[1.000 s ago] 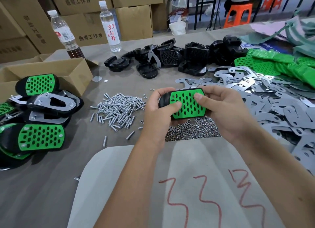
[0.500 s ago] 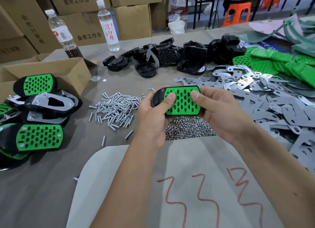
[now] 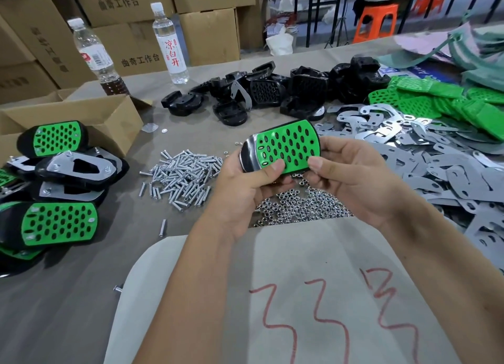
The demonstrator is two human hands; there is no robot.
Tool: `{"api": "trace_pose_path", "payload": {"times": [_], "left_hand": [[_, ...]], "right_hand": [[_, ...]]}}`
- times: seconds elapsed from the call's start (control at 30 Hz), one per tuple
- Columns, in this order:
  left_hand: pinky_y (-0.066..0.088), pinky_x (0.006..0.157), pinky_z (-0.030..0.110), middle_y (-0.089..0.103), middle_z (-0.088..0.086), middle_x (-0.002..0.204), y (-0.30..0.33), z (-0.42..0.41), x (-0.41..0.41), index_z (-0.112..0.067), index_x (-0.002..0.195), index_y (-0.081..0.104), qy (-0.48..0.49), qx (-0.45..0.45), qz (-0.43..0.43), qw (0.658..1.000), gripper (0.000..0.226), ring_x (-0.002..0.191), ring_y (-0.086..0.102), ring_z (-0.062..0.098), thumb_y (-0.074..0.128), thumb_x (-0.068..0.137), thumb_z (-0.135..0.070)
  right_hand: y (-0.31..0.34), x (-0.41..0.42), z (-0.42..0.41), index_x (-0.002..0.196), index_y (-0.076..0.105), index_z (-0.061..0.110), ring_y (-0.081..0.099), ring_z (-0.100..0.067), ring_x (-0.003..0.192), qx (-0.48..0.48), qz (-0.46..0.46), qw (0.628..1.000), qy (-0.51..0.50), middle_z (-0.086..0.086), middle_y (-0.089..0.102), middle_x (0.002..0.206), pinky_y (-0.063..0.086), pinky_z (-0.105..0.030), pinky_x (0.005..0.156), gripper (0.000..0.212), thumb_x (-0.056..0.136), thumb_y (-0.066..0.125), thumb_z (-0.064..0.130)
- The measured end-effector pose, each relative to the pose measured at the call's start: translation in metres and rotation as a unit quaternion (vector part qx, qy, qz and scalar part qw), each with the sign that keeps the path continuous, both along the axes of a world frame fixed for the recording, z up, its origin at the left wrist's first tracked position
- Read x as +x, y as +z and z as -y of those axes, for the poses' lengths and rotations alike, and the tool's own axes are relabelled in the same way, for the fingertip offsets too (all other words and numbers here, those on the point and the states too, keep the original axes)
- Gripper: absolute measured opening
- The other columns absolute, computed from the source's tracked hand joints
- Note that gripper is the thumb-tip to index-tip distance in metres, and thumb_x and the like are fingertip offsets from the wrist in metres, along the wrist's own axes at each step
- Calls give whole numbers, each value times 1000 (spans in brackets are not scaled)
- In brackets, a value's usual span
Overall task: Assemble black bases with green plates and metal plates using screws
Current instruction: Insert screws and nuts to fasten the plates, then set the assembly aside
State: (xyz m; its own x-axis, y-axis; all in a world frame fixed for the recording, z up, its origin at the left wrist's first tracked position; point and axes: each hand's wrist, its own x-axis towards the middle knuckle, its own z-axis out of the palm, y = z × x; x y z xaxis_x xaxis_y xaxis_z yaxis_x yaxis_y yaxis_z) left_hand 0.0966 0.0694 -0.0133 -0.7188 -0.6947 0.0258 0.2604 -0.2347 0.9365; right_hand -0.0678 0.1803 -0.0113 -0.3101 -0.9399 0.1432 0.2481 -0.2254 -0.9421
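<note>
Both hands hold one black base with a perforated green plate (image 3: 286, 148) on top, raised above the table and tilted toward me. My left hand (image 3: 245, 189) grips its near left edge, thumb pressed on the green plate. My right hand (image 3: 351, 178) grips its right end, thumb on the plate's corner. Below lie a pile of screws (image 3: 180, 178) and a pile of nuts (image 3: 297, 203). Loose black bases (image 3: 272, 94) sit at the back, metal plates (image 3: 436, 159) at the right, green plates (image 3: 441, 102) at the far right.
Finished assemblies (image 3: 54, 183) are stacked at the left beside an open cardboard box (image 3: 90, 118). Two bottles (image 3: 171, 44) stand at the table's back edge before stacked cartons. A pale sheet with red marks (image 3: 313, 309) lies in front of me.
The base with its green plate has been lifted and tilted up toward me. Both thumbs have shifted to its near edge.
</note>
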Motion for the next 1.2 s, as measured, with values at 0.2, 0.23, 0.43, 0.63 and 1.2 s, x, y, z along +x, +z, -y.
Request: {"api": "trace_pose_path", "payload": {"times": [0.2, 0.23, 0.43, 0.63, 1.2], "left_hand": [[64, 75, 39, 78, 14, 107, -1, 5, 3, -4, 118, 66, -7, -1, 37, 999, 40, 75, 73, 22, 75, 79, -6], [63, 75, 39, 78, 14, 108, -1, 5, 3, -4, 118, 66, 0, -14, 50, 999, 39, 78, 74, 24, 75, 80, -5], [62, 73, 34, 79, 10, 106, -4, -5, -8, -9, 112, 70, 72, -18, 22, 997, 22, 96, 77, 25, 72, 91, -11], [57, 61, 30, 78, 9, 93, -2, -8, -14, -5, 103, 70, 111, 24, 1, 994, 12, 82, 75, 20, 72, 91, -7], [63, 85, 53, 73, 4, 92, 24, 52, 62, -18, 85, 62, 475, 144, -8, 868, 26, 91, 75, 25, 76, 93, -38]], "right_hand": [[1, 1, 0, 125, 65, -5, 63, -34, 94, 39, -21, 999, 3, -32, 66, 121, 52, -44, 83, 42, 93, 67, 23], [0, 3, 1, 124, 67, -3, 62, -37, 102, 39, -18, 999, -10, -31, 66, 125, 49, -52, 88, 40, 97, 63, 26], [-3, 10, 4, 125, 69, -2, 60, -55, 114, 18, 7, 998, -54, -32, 66, 127, 35, -79, 101, 36, 100, 57, 21], [-3, 12, 3, 130, 63, -7, 62, -51, 109, -11, 21, 998, -52, -35, 64, 128, 49, -54, 88, 41, 98, 54, 18], [9, 109, 90, 110, 71, 13, 52, -28, 110, 57, -694, 710, 106, -10, 58, 110, 44, -43, 95, 20, 90, 69, 13]]}}
